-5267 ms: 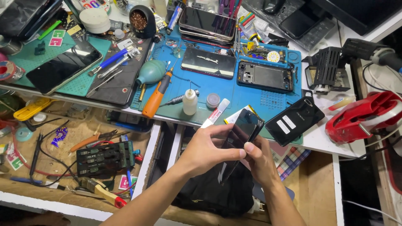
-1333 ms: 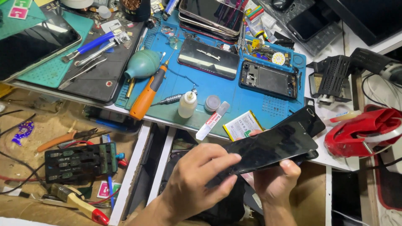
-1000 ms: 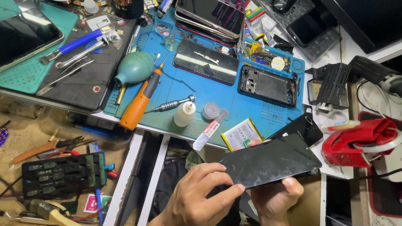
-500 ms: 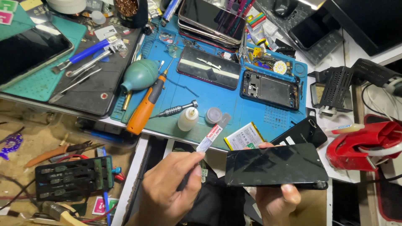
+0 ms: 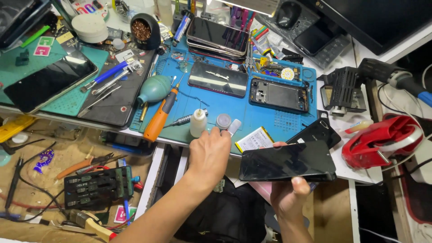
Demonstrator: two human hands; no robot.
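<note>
1. Black glass, flat and rectangular: a dark phone screen panel [image 5: 288, 161] is held off the worktop, just in front of its near edge, right of centre in the view.
2. Right hand [image 5: 290, 195] is under the panel, thumb on the top-left edge, fingers curled up round the near edge, so it's clamped on the panel from below.
3. Left hand [image 5: 208, 150] is at the worktop's front edge, knuckles up, fingers bent over something small by the white pen-like tube [image 5: 234, 127]; can't tell if it's closed on anything, fingertips are hidden.
4. Progress, as judged: panel is loose and separate from any phone body. The opened black phone frame w/ exposed insides [image 5: 280, 95] lies on the blue silicone repair mat [image 5: 225, 112], still bare. A flat white-and-yellow battery pack [image 5: 254, 139] lies out of it near the mat's front edge. So teardown looks done; refit of screen and battery looks not yet done.
5. Panel orientation: long axis runs approx. left-right across the view, nearly level, glossy face up toward the camera. Left short end points at the left hand, right short end at the red tape dispenser [image 5: 382, 141]. Slight tilt, far edge a bit higher.
6. Nearby: small white squeeze bottle w/ nozzle [image 5: 198, 122], orange-handled screwdriver [image 5: 163, 118], teal rubber air blower [image 5: 154, 89], all on the mat, apart from both hands. A second black phone back [image 5: 317, 132] sits just behind the panel.
</note>
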